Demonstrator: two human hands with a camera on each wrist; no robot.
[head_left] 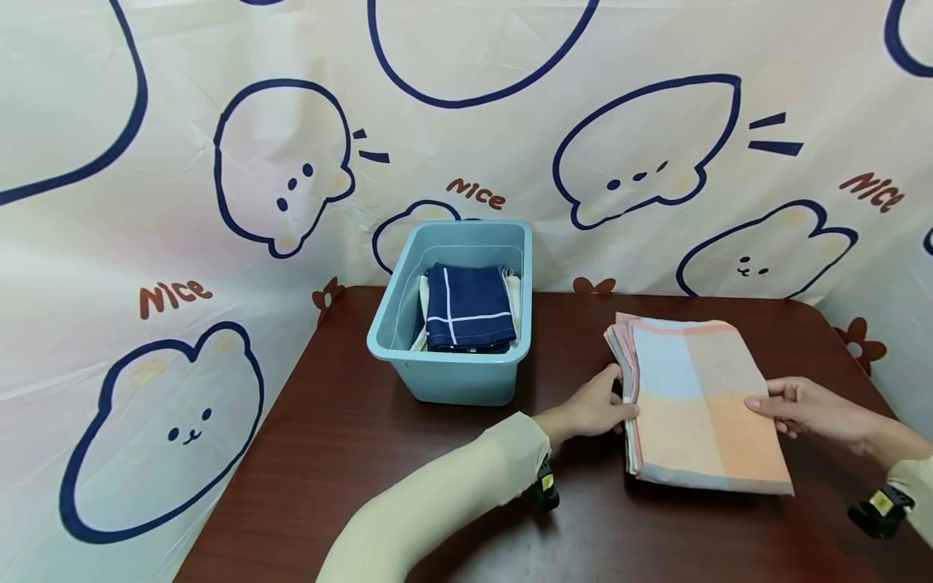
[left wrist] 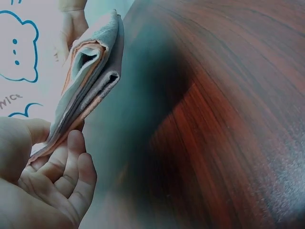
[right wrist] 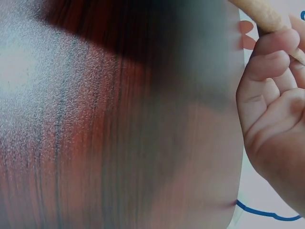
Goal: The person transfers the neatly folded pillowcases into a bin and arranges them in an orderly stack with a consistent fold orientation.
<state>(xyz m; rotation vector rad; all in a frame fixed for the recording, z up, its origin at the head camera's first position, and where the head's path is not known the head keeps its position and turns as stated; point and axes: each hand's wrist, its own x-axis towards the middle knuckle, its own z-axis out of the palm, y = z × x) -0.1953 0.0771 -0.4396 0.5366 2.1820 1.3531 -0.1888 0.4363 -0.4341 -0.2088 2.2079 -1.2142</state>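
A folded checked cloth in orange, beige, pale blue and grey is held up over the right part of the table. My left hand pinches its left edge, thumb on top, and the stacked layers show in the left wrist view, where the folded cloth hangs above the wood. My right hand pinches the opposite edge between thumb and fingers. In the right wrist view the fingers of the right hand are curled at a corner of the cloth.
A light blue plastic bin stands at the back middle of the dark wooden table. Inside it lies a folded navy cloth with white lines, over white fabric. A printed curtain hangs right behind the table.
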